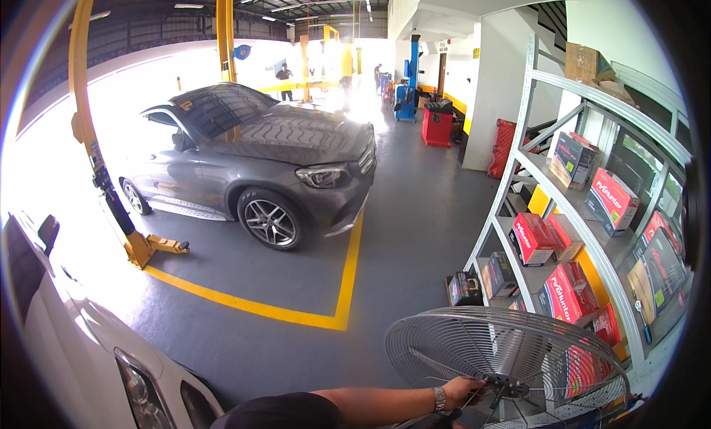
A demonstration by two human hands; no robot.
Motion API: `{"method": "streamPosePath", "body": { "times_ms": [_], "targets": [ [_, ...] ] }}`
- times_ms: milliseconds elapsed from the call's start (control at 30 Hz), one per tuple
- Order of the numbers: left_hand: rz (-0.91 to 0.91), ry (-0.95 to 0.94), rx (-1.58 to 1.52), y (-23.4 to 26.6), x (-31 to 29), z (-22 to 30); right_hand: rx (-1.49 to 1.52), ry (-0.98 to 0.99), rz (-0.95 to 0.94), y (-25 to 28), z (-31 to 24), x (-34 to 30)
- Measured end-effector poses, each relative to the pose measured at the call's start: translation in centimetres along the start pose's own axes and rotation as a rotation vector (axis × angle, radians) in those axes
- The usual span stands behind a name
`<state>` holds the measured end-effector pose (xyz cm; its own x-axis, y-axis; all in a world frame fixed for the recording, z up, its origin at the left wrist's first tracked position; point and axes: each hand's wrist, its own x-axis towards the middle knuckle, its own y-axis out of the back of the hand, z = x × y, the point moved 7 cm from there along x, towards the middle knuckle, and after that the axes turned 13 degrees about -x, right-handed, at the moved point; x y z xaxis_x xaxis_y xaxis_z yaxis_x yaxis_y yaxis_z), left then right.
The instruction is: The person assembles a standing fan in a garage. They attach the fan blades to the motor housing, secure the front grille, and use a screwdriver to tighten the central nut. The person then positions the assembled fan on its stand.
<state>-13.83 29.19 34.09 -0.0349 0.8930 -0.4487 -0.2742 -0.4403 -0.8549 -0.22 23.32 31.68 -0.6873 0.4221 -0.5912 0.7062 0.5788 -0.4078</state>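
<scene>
A large grey fan (511,355) with a round wire guard stands at the lower right, tilted so that its guard faces partly upward. My left hand (465,390), with a metal watch on the wrist, reaches across from the lower edge to the middle of the guard. Its fingers are closed at the fan's hub (508,388); exactly which part they grip is hard to see. Below the wrist a small dark shape shows at the picture's edge, too cut off to name. My right hand does not show.
Metal shelving (522,155) with several red and black boxes (570,288) rises at the right. A grey car (252,155) stands beside a yellow lift post (100,162). A white car (96,347) is close at lower left. Red tool cabinet (437,127) and people (284,77) are farther back.
</scene>
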Motion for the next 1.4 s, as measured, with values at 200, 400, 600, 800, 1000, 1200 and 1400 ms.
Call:
{"method": "streamPosePath", "body": {
  "times_ms": [200,400,600,800,1000,1200,1400],
  "targets": [
    [0.118,-0.116,0.13,-0.2,0.9,0.7,-0.918,0.48,0.089,-0.9,-3.3,-1.0],
    [-0.011,0.021,-0.046,0.6,2.6,-0.5,-1.274,0.717,0.235,0.3,-3.2,-1.4],
    [-0.039,0.115,-0.061,-0.6,1.0,-0.4,-1.154,0.596,0.253,2.6,-2.7,-0.6],
    [0.098,-0.053,0.02,-0.4,1.5,-0.1,-0.836,0.284,0.192,3.9,-1.3,0.9],
    [0.0,0.099,-0.303,0.3,2.2,-1.7,-0.099,0.041,0.158,0.7,-1.2,-0.6],
    [-0.062,0.093,-0.192,-0.7,1.5,-1.3,-0.267,0.08,0.196,2.7,-0.6,0.4],
    [-0.113,-0.059,-0.258,-0.2,2.4,-1.7,-0.333,0.093,0.212,-1.1,-3.9,-4.1]
  ]
}}
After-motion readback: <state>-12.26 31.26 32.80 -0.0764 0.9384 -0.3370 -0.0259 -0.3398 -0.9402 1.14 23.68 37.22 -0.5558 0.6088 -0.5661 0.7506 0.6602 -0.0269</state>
